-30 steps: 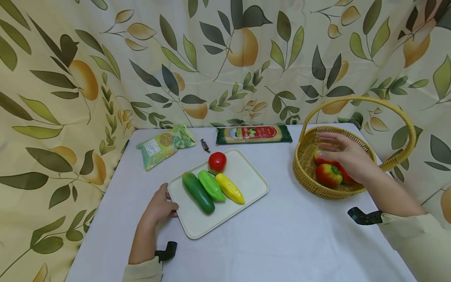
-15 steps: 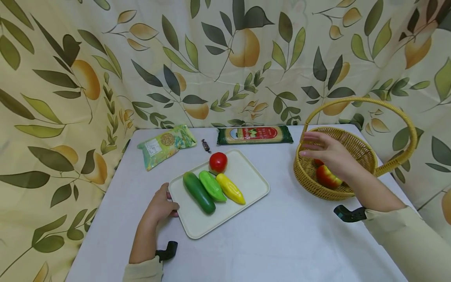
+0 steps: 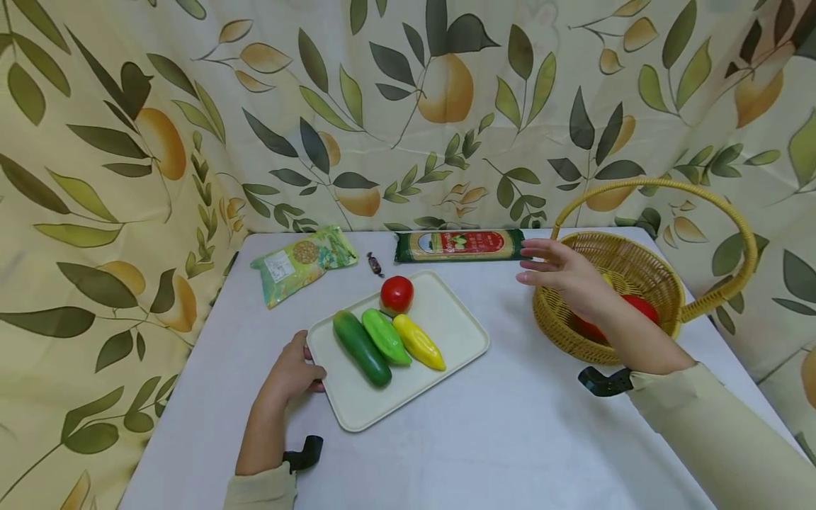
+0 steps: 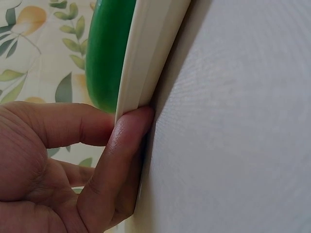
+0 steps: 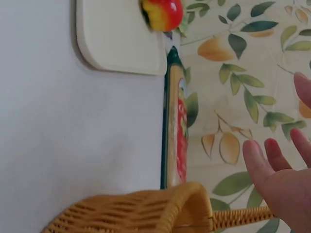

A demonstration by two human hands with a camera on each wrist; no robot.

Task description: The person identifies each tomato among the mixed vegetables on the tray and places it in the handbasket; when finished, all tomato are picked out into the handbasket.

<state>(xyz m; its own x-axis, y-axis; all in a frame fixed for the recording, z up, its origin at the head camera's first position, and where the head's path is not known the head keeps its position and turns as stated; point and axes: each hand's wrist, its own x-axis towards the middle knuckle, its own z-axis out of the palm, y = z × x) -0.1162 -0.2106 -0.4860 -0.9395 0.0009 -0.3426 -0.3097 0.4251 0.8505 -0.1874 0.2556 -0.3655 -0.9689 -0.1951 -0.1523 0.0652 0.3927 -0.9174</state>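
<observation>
My left hand (image 3: 293, 367) pinches the left edge of a cream tray (image 3: 455, 336); in the left wrist view the tray's rim (image 4: 138, 63) sits between thumb and finger. On the tray lie a cucumber (image 3: 362, 350), a green pepper (image 3: 386, 336), a yellow pepper (image 3: 418, 342) and a red tomato-like fruit (image 3: 397, 294). My right hand (image 3: 570, 278) hovers over the left side of a wicker basket (image 3: 666, 283), fingers extended and holding nothing. Red fruit (image 3: 639, 306) shows inside the basket, partly hidden by the hand and forearm.
At the table's back are a green snack bag (image 3: 302, 263), a small wrapped candy (image 3: 375, 264) and a long pasta packet (image 3: 459, 245). The basket's tall handle (image 3: 742, 234) arches upward. A patterned curtain (image 3: 440, 142) hangs behind the table.
My right hand has moved left from over the fruit inside the basket to beyond its left rim, with nothing in it. The left hand and tray have stayed put.
</observation>
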